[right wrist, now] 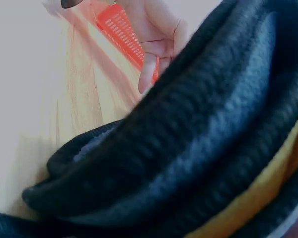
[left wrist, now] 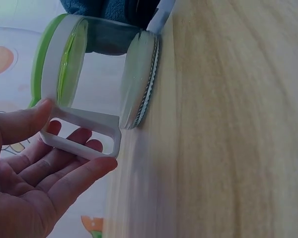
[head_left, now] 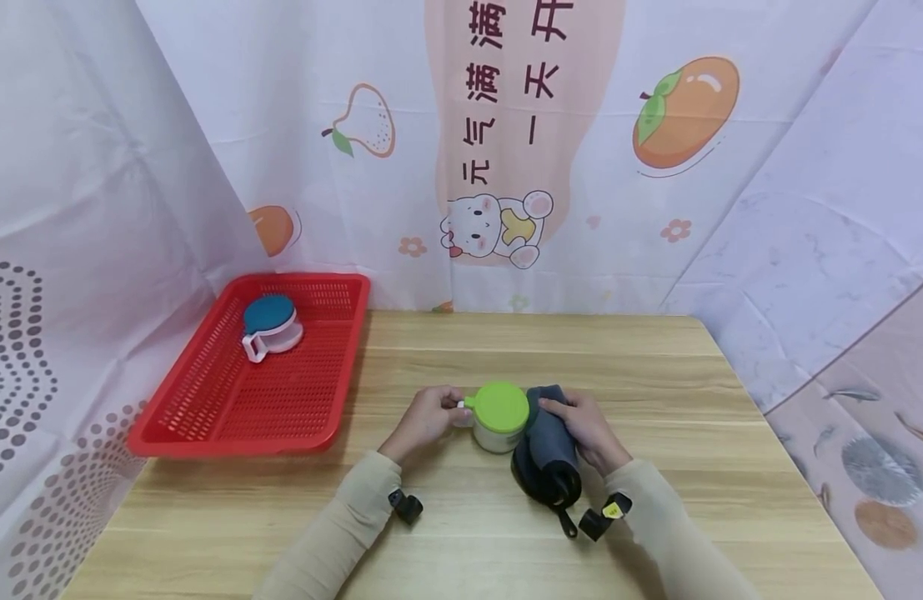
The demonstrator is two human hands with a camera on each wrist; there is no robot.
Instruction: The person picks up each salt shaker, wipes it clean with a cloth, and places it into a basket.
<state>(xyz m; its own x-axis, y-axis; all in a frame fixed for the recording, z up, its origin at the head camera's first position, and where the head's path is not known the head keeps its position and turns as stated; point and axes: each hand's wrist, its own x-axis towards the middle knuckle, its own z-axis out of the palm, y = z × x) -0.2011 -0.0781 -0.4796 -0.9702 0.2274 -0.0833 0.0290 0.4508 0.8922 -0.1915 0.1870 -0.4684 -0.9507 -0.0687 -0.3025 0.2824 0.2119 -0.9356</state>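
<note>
A clear jar (head_left: 499,412) with a bright green lid and a white handle (left wrist: 87,151) stands upright on the wooden table. My left hand (head_left: 428,415) pinches the handle from the left, thumb at its lid end and a finger at its lower end. Right beside the jar is a folded dark grey fabric item (head_left: 553,442) with black edging and a small black loop; its exact kind I cannot tell. My right hand (head_left: 590,427) grips it from the right. In the right wrist view, the fabric (right wrist: 179,134) fills much of the picture and hides the jar.
At the left, a red plastic basket (head_left: 350,358) holds a similar jar (head_left: 273,325) with a blue lid and white handle. The wooden table (head_left: 469,533) ends at a printed curtain (head_left: 401,208) behind. Each wrist wears a small black camera.
</note>
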